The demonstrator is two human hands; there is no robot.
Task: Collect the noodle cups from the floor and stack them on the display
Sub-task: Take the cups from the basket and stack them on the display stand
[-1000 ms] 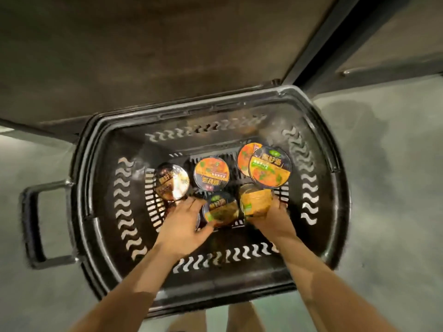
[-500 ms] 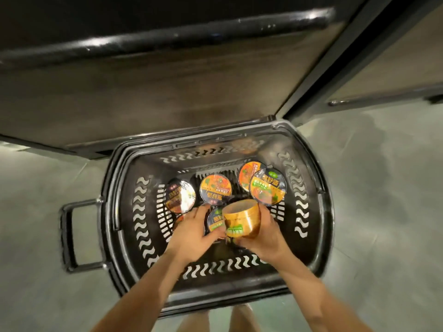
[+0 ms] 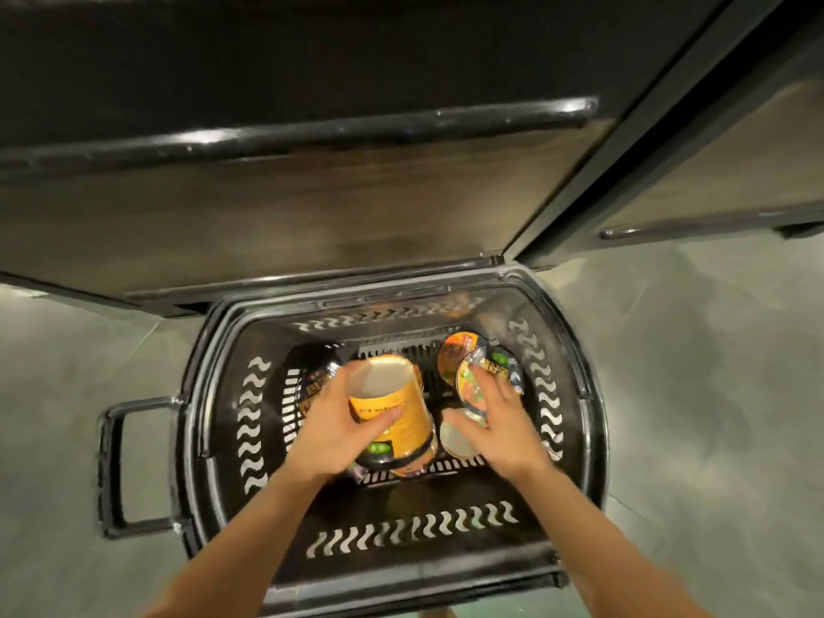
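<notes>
A: Change since half a second ago?
B: Yellow noodle cup (image 3: 392, 417) passed from right hand (image 3: 495, 428) to left hand (image 3: 343, 423); now gripped, base up, above basket (image 3: 593, 408).
A: Right hand?
B: Freed, fingers spread over lidded cup (image 3: 488, 376). Likely collecting a second; display shelf (image 3: 312, 216) not yet stocked.
</notes>
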